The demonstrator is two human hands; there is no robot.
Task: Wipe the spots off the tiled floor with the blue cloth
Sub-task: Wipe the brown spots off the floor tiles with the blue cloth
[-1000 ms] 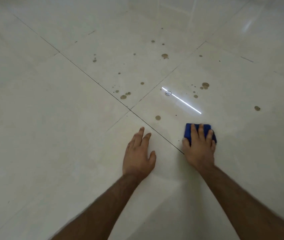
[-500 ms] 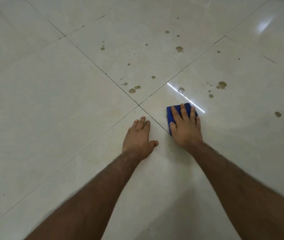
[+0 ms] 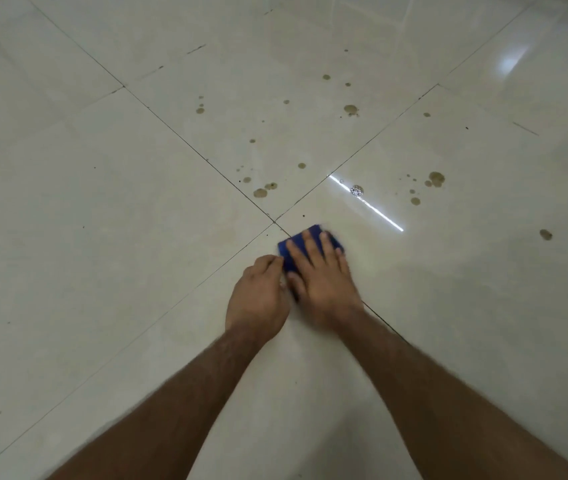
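The right hand (image 3: 324, 282) lies flat on the blue cloth (image 3: 296, 249) with its fingers (image 3: 310, 242) straight and a little spread, pressing the cloth on the tiled floor (image 3: 102, 237); the hand looks slightly blurred. The left hand (image 3: 258, 296) rests on the floor just beside it, at the left, and its fingers are curled under; their tips are at the left edge of the cloth, but I cannot tell if they pinch it or only touch it. The cloth is folded into a small pad near the centre of the frame, just to the lower right of the point where the four tiles meet, and it lies across one grout line (image 3: 384, 322). Most of the cloth is hidden under the right hand, so its long axis is not clear; the visible part reaches toward the upper right of the frame. Brown spots (image 3: 260, 192) stay on the tiles above the cloth, in the upper middle and at the right of the frame. A thin bright line of reflected light (image 3: 376, 211) is on the floor to the upper right of the cloth.
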